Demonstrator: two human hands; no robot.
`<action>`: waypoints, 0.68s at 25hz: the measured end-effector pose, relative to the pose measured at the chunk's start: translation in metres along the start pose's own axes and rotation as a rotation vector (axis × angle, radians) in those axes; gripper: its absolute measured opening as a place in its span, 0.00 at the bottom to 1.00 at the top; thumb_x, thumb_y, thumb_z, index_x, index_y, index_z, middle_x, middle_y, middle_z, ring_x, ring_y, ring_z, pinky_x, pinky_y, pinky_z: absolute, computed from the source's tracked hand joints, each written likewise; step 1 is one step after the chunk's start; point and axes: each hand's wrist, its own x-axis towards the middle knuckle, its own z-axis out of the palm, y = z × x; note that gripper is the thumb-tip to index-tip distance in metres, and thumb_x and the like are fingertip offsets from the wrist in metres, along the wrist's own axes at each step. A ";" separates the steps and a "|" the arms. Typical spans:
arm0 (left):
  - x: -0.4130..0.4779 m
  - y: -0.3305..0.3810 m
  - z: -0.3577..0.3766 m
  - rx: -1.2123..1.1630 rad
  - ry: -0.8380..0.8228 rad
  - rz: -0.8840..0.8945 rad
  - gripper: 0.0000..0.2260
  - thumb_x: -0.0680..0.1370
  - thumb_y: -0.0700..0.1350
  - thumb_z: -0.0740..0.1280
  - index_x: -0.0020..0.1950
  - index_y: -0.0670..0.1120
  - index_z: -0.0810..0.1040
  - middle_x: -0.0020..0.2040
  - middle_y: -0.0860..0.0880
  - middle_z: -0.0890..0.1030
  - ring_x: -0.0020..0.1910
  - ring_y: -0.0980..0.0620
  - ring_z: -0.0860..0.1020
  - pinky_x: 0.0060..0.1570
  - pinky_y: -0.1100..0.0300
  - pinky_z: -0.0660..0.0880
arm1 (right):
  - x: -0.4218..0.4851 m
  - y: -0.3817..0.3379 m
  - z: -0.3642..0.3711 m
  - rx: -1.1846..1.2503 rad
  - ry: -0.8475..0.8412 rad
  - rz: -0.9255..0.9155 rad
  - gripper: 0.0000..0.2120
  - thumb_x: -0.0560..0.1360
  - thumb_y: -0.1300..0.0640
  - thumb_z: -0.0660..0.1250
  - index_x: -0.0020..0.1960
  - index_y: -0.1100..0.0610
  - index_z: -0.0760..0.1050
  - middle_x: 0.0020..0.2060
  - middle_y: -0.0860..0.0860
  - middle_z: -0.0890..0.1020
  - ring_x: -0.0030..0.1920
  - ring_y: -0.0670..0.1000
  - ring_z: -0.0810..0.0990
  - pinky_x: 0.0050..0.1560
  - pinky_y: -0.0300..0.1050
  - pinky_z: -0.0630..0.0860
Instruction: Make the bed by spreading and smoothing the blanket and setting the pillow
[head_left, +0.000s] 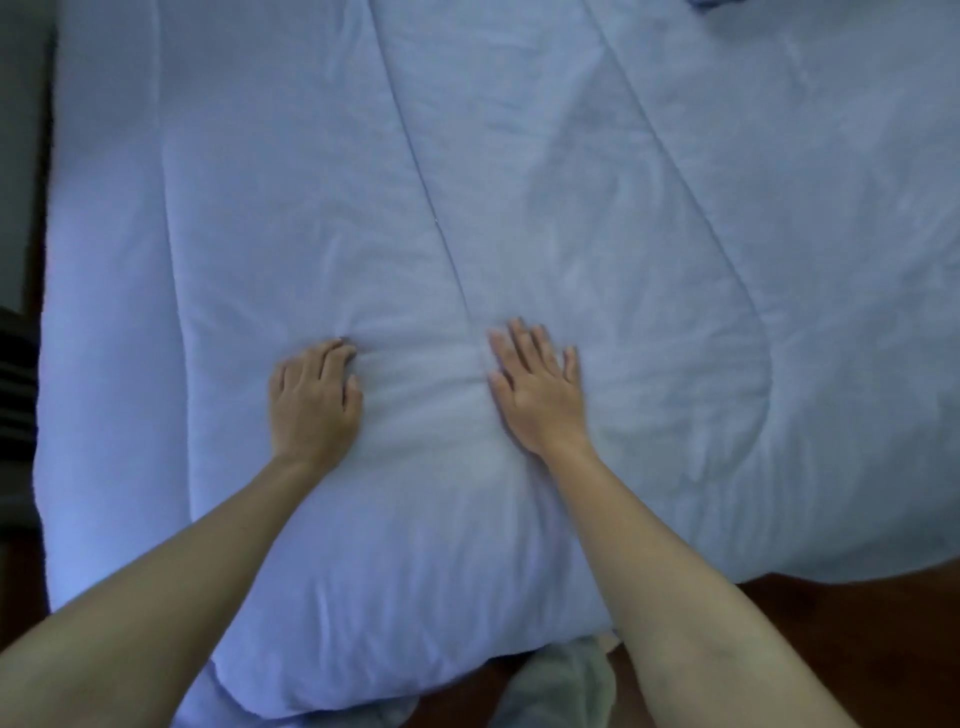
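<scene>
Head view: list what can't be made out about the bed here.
All in the head view.
1. Pillow: none identifiable; a darker blue scrap is cut off by the top edge.
2. Blanket: far end and right side cut off by the frame.
3. Left hand: fingertips sink into fabric, so gripping or pressing is unclear.
4. Mattress: hidden under the blanket.

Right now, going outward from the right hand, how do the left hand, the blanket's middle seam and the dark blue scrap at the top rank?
1. The middle seam, passing right by the right hand's thumb.
2. The left hand, beside it, to the left.
3. The dark blue scrap, far top edge.
</scene>
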 end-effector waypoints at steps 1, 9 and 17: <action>0.004 0.015 -0.001 0.010 0.002 -0.029 0.19 0.75 0.48 0.56 0.61 0.44 0.77 0.62 0.43 0.78 0.59 0.41 0.77 0.62 0.46 0.67 | -0.003 0.033 -0.001 -0.006 0.018 0.051 0.29 0.76 0.41 0.43 0.76 0.45 0.56 0.77 0.47 0.59 0.77 0.52 0.57 0.72 0.61 0.52; 0.062 0.209 0.053 -0.018 -0.270 -0.263 0.30 0.81 0.57 0.51 0.79 0.44 0.49 0.80 0.47 0.50 0.79 0.46 0.48 0.75 0.43 0.44 | -0.061 0.352 -0.036 0.023 0.062 0.445 0.25 0.81 0.45 0.48 0.77 0.45 0.53 0.78 0.49 0.55 0.77 0.55 0.53 0.73 0.63 0.49; -0.055 0.384 0.075 -0.141 -0.277 0.386 0.26 0.77 0.53 0.55 0.74 0.46 0.66 0.74 0.47 0.69 0.72 0.44 0.69 0.66 0.39 0.68 | -0.025 0.390 -0.094 0.263 0.111 0.570 0.24 0.80 0.50 0.54 0.75 0.55 0.61 0.76 0.55 0.60 0.77 0.58 0.53 0.71 0.71 0.50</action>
